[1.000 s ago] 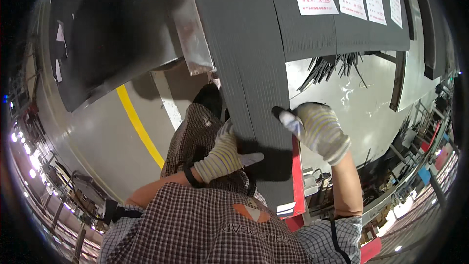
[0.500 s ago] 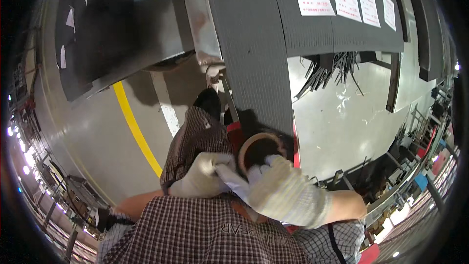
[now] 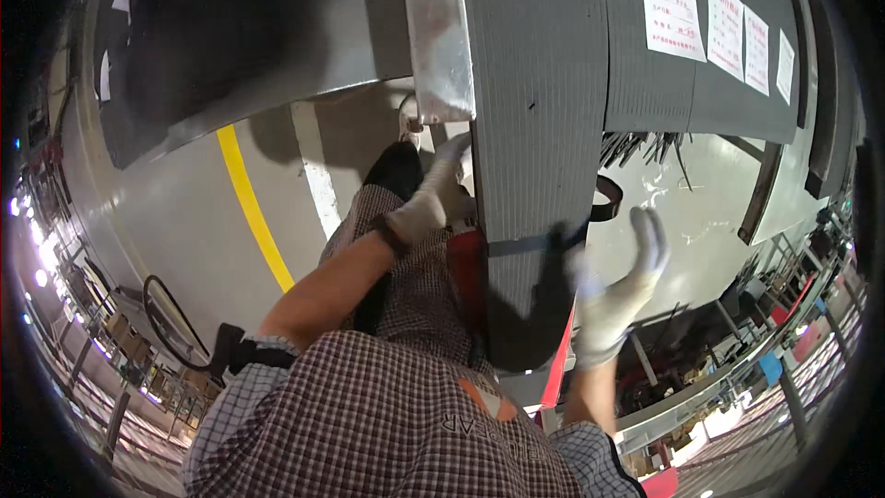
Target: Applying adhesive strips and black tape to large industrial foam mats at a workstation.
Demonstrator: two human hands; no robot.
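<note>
A long dark grey ribbed panel stack (image 3: 535, 166) extends away in front of me. My left hand (image 3: 435, 198), in a pale knit glove, is at the stack's left edge with its fingers stretched forward. My right hand (image 3: 616, 300), gloved too, stands off the right edge, fingers spread and holding nothing. A dark shiny strip (image 3: 527, 245) crosses the stack between the hands. Just past the right edge, beyond my right hand and apart from it, is a dark ring like a tape roll (image 3: 606, 199). Whether the strip joins it, I cannot tell.
A bare metal beam (image 3: 437, 32) runs along the stack's left side. Paper labels (image 3: 670, 2) lie on the grey sheets at the far right, with thin black strips (image 3: 643, 146) hanging below. Another dark panel (image 3: 230, 28) is at the far left, above a yellow floor line (image 3: 253, 207).
Both hands were together at the ring near my body. Now they are apart on either side of the stack, the ring is farther off at the right edge, and the strip shows.
</note>
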